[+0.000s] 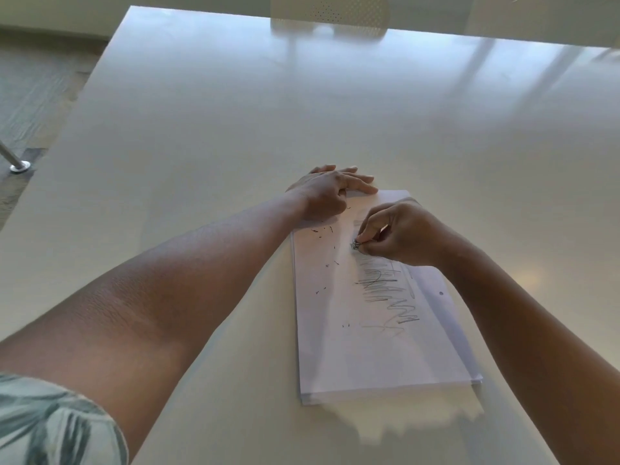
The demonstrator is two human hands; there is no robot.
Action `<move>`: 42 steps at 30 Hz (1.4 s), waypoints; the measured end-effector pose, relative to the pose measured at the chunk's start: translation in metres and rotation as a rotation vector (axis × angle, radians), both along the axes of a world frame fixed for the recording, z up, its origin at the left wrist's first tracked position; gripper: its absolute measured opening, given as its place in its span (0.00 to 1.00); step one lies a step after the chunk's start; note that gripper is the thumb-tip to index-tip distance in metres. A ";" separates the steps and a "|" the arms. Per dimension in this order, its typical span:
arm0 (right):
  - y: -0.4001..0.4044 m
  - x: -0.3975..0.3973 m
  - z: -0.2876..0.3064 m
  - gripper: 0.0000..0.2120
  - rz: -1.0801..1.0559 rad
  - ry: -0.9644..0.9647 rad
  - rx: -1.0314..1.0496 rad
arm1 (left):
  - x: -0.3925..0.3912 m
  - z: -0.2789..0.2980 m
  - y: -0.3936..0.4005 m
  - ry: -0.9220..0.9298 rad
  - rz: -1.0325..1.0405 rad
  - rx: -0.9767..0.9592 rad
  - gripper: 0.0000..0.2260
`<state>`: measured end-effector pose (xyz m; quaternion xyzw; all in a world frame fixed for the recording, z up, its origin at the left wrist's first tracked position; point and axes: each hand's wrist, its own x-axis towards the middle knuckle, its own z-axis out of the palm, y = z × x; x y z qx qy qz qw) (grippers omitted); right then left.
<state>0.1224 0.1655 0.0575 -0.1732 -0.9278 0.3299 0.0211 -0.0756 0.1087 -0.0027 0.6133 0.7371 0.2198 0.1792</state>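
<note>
A stack of white paper (339, 350) lies on the white table, its top sheet covered with grey pencil scribbles (385, 290). My left hand (330, 191) rests flat on the stack's far left corner, fingers straight. My right hand (399, 233) pinches a small dark-smudged eraser (356, 244) between thumb and fingertips and holds it against the sheet at the top of the scribbles. Dark eraser crumbs (330, 260) are scattered over the left part of the sheet.
The white table (235, 135) stretches far ahead and to both sides. A perforated pale chair back (330, 11) stands at the far edge. On the floor to the left is a metal table-leg foot (18, 166).
</note>
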 end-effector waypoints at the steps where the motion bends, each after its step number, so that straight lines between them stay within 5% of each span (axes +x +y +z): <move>1: -0.001 -0.002 0.002 0.10 -0.001 -0.028 0.019 | 0.000 0.000 0.000 -0.008 0.003 0.003 0.31; 13: -0.010 -0.011 0.006 0.06 -0.018 -0.140 0.169 | -0.003 -0.003 0.003 -0.086 -0.022 0.054 0.25; 25: -0.011 -0.007 0.005 0.06 -0.002 -0.122 0.215 | 0.030 0.015 -0.026 -0.252 0.417 0.412 0.07; 35: -0.012 0.001 0.004 0.04 -0.052 -0.052 0.147 | 0.057 0.017 -0.053 -0.265 0.428 0.398 0.14; 42: -0.008 0.002 0.004 0.11 -0.001 -0.060 0.152 | 0.064 0.018 -0.084 -0.114 0.349 0.292 0.30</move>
